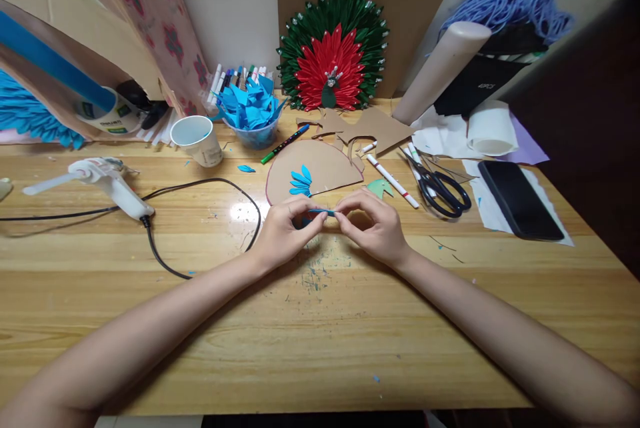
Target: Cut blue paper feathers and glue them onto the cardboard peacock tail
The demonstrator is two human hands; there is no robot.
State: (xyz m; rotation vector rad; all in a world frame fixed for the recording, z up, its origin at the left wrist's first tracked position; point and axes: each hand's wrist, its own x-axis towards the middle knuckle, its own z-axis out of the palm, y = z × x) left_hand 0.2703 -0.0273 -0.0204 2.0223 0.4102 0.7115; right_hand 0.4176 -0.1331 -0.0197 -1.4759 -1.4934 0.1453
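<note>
Between my two hands is a small piece of folded blue paper [329, 213], pinched at both ends. My left hand [289, 228] closes thumb and forefinger on its left end, and my right hand [374, 225] does the same on the right. Just beyond them lies a rounded cardboard piece [315, 158] with a purple line along its curved edge. Several blue paper petals [301, 181] fan out near its straight side. One loose blue petal [246, 169] rests on the table to the left of the cardboard.
A white glue gun [107, 185] with its black cord [220, 180] lies at left. Behind stand a paper cup [197, 141], a bowl of blue paper pieces [253, 131] and a red-green paper peacock [333, 58]. At right are scissors [443, 191] and a phone [520, 200].
</note>
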